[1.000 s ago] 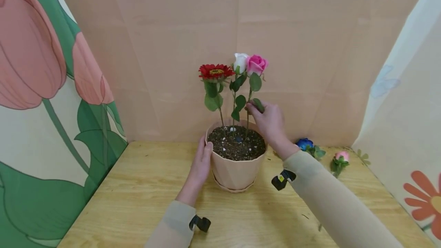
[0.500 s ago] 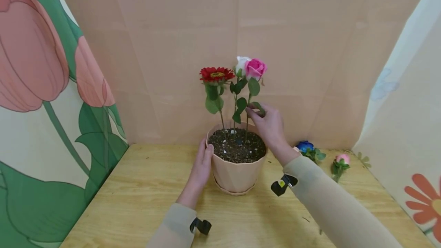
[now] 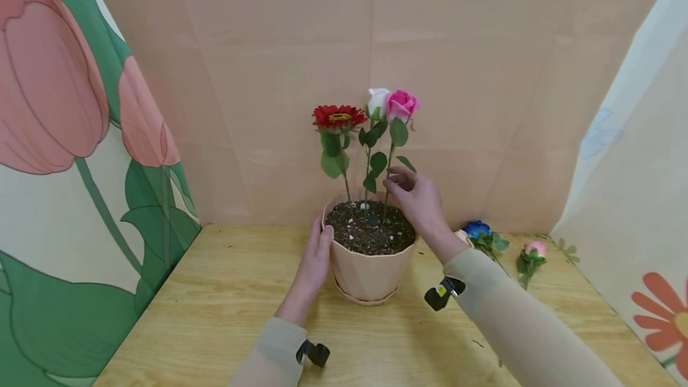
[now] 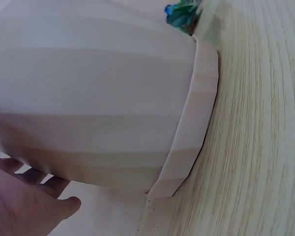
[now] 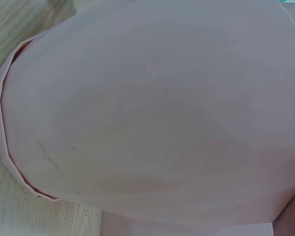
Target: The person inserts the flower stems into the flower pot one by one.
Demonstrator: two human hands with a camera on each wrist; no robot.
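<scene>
A pink faceted flowerpot (image 3: 368, 273) filled with dark soil stands on its saucer (image 3: 371, 300). Upright in the soil are a red daisy-like flower (image 3: 338, 117), a white rose (image 3: 378, 100) and a pink rose (image 3: 402, 105) on leafy stems. With thumb and fingertips, my right hand (image 3: 421, 199) pinches the pink rose's stem below its leaves. My left hand (image 3: 316, 255) rests along the pot's left side, its fingers extended. In the left wrist view, the fingers (image 4: 51, 184) touch the pot wall. The pot wall (image 5: 152, 108) fills most of the right wrist view, where the fingertips are hidden.
Right of the pot, a blue flower (image 3: 476, 229) and a pale pink flower (image 3: 534, 249) lie on the wooden table (image 3: 215, 309). A peach cloth backdrop (image 3: 269, 76) hangs close behind, and printed flower panels (image 3: 59, 76) flank both sides.
The pink rose leaned slightly left, then came back right. My right fingers sit a little lower on its stem, and a leaf now stands free above them. The left hand keeps its place.
</scene>
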